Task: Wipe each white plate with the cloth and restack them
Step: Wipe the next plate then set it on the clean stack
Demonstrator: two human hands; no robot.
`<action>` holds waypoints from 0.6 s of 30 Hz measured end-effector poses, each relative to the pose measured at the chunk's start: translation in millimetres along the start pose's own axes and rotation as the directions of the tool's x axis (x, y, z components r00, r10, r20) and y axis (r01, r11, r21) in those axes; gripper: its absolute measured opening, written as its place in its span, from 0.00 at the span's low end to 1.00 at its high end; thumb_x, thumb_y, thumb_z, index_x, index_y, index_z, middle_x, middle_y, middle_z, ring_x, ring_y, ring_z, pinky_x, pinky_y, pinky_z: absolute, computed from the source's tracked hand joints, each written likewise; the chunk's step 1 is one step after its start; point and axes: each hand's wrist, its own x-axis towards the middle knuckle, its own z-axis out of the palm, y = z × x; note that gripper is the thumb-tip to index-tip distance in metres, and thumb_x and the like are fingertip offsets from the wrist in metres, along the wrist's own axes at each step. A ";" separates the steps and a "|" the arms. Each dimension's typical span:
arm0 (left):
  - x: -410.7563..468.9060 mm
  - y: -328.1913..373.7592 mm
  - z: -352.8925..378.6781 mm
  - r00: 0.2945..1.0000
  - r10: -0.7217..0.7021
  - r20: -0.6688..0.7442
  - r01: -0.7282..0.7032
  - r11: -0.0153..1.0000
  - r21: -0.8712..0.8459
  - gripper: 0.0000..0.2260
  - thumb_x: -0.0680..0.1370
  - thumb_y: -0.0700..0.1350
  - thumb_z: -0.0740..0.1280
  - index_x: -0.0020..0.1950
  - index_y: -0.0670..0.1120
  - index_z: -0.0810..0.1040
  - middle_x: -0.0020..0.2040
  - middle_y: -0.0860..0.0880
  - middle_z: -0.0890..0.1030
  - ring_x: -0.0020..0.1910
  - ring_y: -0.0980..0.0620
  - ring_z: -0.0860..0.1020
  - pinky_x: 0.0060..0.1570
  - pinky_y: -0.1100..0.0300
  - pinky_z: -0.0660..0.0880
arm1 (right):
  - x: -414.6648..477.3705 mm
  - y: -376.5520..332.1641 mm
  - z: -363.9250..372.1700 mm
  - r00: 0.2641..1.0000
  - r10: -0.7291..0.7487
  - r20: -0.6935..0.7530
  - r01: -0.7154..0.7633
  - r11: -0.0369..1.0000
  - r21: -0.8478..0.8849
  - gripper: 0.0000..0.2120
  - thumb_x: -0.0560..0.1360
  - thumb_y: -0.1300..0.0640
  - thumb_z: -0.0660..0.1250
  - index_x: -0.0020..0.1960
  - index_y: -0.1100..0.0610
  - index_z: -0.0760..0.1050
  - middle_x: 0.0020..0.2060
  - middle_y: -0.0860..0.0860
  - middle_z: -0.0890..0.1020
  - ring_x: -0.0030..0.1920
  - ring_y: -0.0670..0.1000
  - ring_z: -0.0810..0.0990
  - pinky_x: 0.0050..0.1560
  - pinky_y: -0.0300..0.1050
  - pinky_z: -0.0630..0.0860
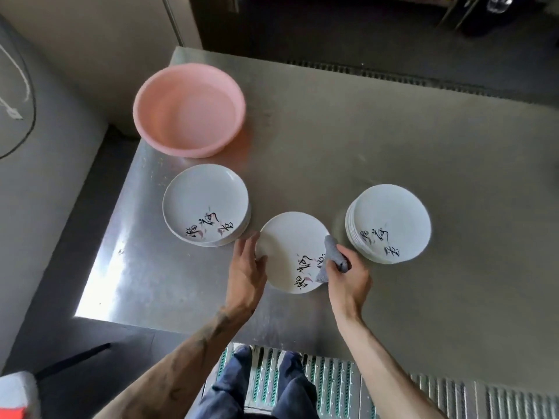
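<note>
A white plate (290, 246) with black brush lettering is held between my hands over the steel table. My left hand (246, 267) grips its left rim, thumb on the upper face. My right hand (348, 275) holds a bunched grey cloth (331, 257) pressed on the plate's right edge. A low stack of white plates (205, 201) sits to the left. A taller stack of white plates (390, 216) stands to the right.
A pink plastic basin (189, 108) sits at the table's back left corner. The steel table (393, 140) stretches bare to the back and right; its left edge drops off beside the low stack. A grated floor mat (348, 385) lies below the front edge.
</note>
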 end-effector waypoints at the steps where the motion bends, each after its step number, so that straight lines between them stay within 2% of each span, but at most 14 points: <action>1: -0.5 -4.0 4.8 1.000 -0.024 0.013 0.024 1.000 0.009 0.25 0.76 0.30 0.66 0.72 0.43 0.72 0.66 0.47 0.71 0.58 0.42 0.77 0.53 0.41 0.81 | 0.3 6.9 0.2 1.000 0.017 0.015 -0.017 0.999 -0.032 0.14 0.75 0.65 0.71 0.48 0.46 0.84 0.35 0.42 0.83 0.38 0.45 0.81 0.41 0.26 0.71; 3: -0.8 -7.7 12.1 0.995 -0.090 0.039 0.089 0.996 0.032 0.26 0.76 0.29 0.65 0.73 0.42 0.72 0.66 0.45 0.72 0.57 0.42 0.78 0.54 0.41 0.80 | -0.3 19.1 2.7 0.999 0.048 0.022 -0.045 0.993 -0.106 0.09 0.74 0.66 0.71 0.51 0.54 0.84 0.37 0.47 0.82 0.42 0.53 0.81 0.42 0.28 0.71; 5: -0.2 -9.2 15.7 0.991 -0.124 0.053 0.121 0.991 0.059 0.26 0.76 0.29 0.66 0.74 0.42 0.71 0.67 0.44 0.71 0.59 0.41 0.77 0.56 0.41 0.80 | 0.1 25.1 6.3 1.000 0.011 0.000 -0.011 0.991 -0.135 0.12 0.73 0.66 0.72 0.54 0.55 0.84 0.39 0.45 0.81 0.44 0.52 0.80 0.44 0.27 0.69; 7: 1.6 -10.2 16.5 0.989 -0.124 0.081 0.112 0.984 0.136 0.29 0.75 0.32 0.70 0.76 0.42 0.70 0.68 0.43 0.71 0.62 0.40 0.74 0.60 0.40 0.77 | 4.0 24.5 11.9 0.999 -0.041 -0.019 0.038 0.986 -0.165 0.13 0.73 0.65 0.73 0.56 0.55 0.84 0.43 0.47 0.82 0.45 0.48 0.79 0.47 0.29 0.68; 9: 2.5 -14.9 15.8 0.984 -0.097 0.148 0.055 0.963 0.266 0.37 0.72 0.41 0.77 0.78 0.42 0.66 0.68 0.42 0.71 0.65 0.40 0.71 0.66 0.41 0.71 | 10.2 22.1 18.4 0.997 -0.076 -0.007 0.073 0.978 -0.196 0.14 0.73 0.65 0.73 0.58 0.56 0.83 0.46 0.48 0.80 0.48 0.49 0.79 0.51 0.32 0.68; 11: 0.8 -17.3 14.8 0.967 -0.100 0.234 0.007 0.930 0.369 0.49 0.68 0.55 0.81 0.82 0.43 0.59 0.71 0.43 0.68 0.67 0.42 0.66 0.69 0.45 0.65 | 16.5 17.8 26.6 0.995 -0.102 0.013 0.103 0.969 -0.225 0.14 0.72 0.66 0.73 0.57 0.60 0.83 0.46 0.47 0.76 0.52 0.54 0.79 0.53 0.34 0.67; 14: 0.1 -23.0 14.8 0.964 -0.072 0.256 -0.038 0.916 0.400 0.57 0.65 0.66 0.79 0.83 0.44 0.54 0.75 0.44 0.65 0.71 0.43 0.64 0.71 0.47 0.62 | 25.3 13.9 42.0 0.980 -0.182 0.080 0.198 0.929 -0.314 0.10 0.72 0.68 0.72 0.54 0.64 0.81 0.48 0.54 0.78 0.55 0.60 0.79 0.57 0.36 0.66; 16: 1.2 -27.9 12.7 0.965 -0.031 0.261 -0.080 0.912 0.403 0.59 0.64 0.72 0.74 0.83 0.43 0.54 0.77 0.43 0.64 0.74 0.43 0.64 0.74 0.46 0.60 | 31.4 12.9 52.6 0.965 -0.218 0.146 0.258 0.892 -0.372 0.12 0.73 0.69 0.71 0.56 0.65 0.82 0.54 0.58 0.78 0.59 0.60 0.77 0.61 0.35 0.63; 18: 2.7 -31.0 11.4 0.959 -0.008 0.282 -0.117 0.900 0.421 0.62 0.62 0.78 0.68 0.83 0.42 0.54 0.79 0.43 0.63 0.77 0.44 0.62 0.77 0.46 0.57 | 37.3 11.7 63.8 0.958 -0.216 0.191 0.276 0.877 -0.394 0.15 0.74 0.69 0.70 0.59 0.63 0.82 0.57 0.58 0.78 0.61 0.60 0.76 0.63 0.36 0.64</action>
